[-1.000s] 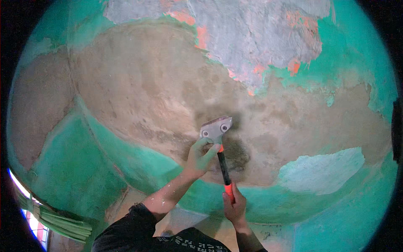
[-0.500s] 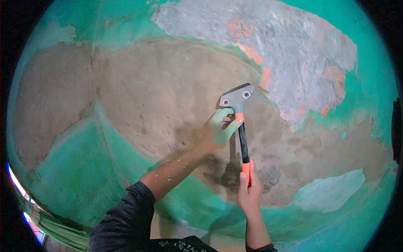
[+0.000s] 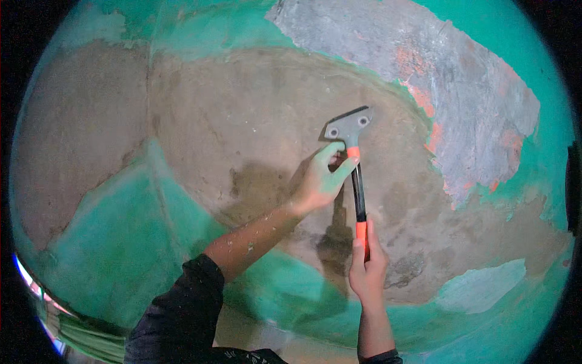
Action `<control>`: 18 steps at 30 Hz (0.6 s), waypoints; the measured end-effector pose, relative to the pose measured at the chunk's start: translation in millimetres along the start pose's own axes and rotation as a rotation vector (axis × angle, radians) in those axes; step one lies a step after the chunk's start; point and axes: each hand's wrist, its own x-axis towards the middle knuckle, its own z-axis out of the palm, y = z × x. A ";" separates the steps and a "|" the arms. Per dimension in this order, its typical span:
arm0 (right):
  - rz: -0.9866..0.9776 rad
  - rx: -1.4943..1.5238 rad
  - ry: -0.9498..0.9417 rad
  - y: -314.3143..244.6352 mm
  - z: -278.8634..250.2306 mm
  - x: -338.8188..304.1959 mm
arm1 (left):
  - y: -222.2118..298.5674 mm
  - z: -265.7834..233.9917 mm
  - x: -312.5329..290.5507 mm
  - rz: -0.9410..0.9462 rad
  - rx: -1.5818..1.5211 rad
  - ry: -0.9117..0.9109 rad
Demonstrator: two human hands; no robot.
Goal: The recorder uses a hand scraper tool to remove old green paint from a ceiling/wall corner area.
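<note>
A long-handled scraper (image 3: 359,191) is held upright before a wall, its wide grey head (image 3: 350,125) at the top with a dark blade edge and two round fasteners. The handle is black with orange bands. My left hand (image 3: 327,176), dusted green, closes round the orange collar just below the head, thumb laid across it. Lower down, my right hand (image 3: 368,267) grips the orange end of the handle. Behind the head lies bare brown plaster (image 3: 242,109); whether the blade touches it I cannot tell.
Green paint (image 3: 133,212) surrounds the bare plaster. A large grey patch (image 3: 461,103) with orange spots is at the upper right, and a pale patch (image 3: 482,285) at the lower right. Green folded cloth (image 3: 91,340) hangs at the lower left, beside a bright opening.
The scraper and both hands have moved slightly up and to the right in the picture. The wall patches have shifted right as the view turned. Both hands keep their hold.
</note>
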 end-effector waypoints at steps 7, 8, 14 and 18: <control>-0.114 -0.100 0.007 -26.9 -15.1 44.3 | 23.4 -19.5 39.8 0.106 -0.012 0.061; -0.107 -0.114 -0.003 -39.3 -20.5 50.3 | 31.5 -21.1 44.0 0.136 -0.053 0.081; -0.198 -0.280 0.076 -67.5 -28.7 83.7 | 58.0 -34.4 58.5 0.096 -0.103 0.093; -0.157 -0.549 0.119 -103.8 -33.0 99.5 | 63.5 -52.8 64.5 0.068 0.003 0.047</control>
